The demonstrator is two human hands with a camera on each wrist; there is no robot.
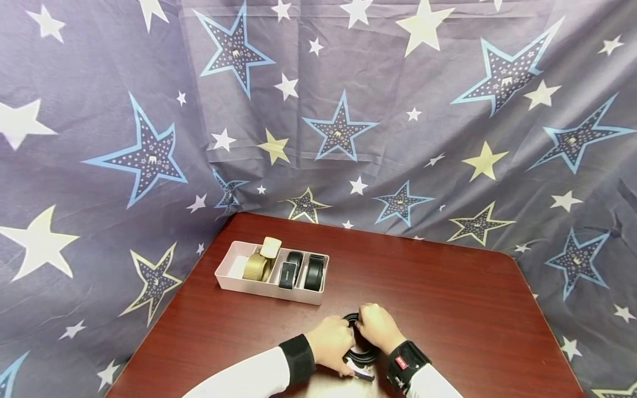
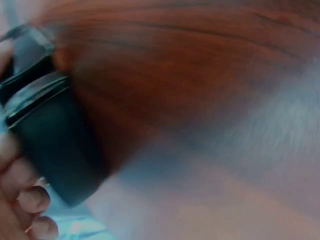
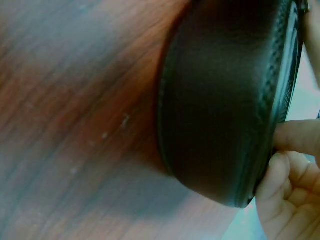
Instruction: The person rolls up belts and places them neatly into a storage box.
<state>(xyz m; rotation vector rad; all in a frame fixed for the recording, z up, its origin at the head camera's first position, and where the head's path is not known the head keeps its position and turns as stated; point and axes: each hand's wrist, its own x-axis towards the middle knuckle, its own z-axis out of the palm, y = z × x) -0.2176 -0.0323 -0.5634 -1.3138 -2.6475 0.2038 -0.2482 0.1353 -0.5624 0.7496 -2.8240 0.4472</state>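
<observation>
A coiled black belt (image 1: pixel 364 356) with stitched edges stands over the table close to its front edge. My left hand (image 1: pixel 329 341) grips the coil on its left side, the fingers curled near the bright metal buckle (image 1: pixel 352 365). On the other side, my right hand (image 1: pixel 379 327) holds the coil by its upper right part. The right wrist view shows the smooth outer face of the belt (image 3: pixel 215 105), with thumb and fingers pinching its edge. In the left wrist view the belt (image 2: pixel 57 145) lies against the curled fingers (image 2: pixel 34 199); this view is blurred.
A pale divided tray (image 1: pixel 271 291) stands at the back left of the brown table (image 1: pixel 423 287). It holds a tan ribbed coil (image 1: pixel 255 267) with a cream square piece (image 1: pixel 271 247), and two black coiled belts (image 1: pixel 314 273) in separate compartments. A star-patterned cloth (image 1: pixel 348 72) hangs behind.
</observation>
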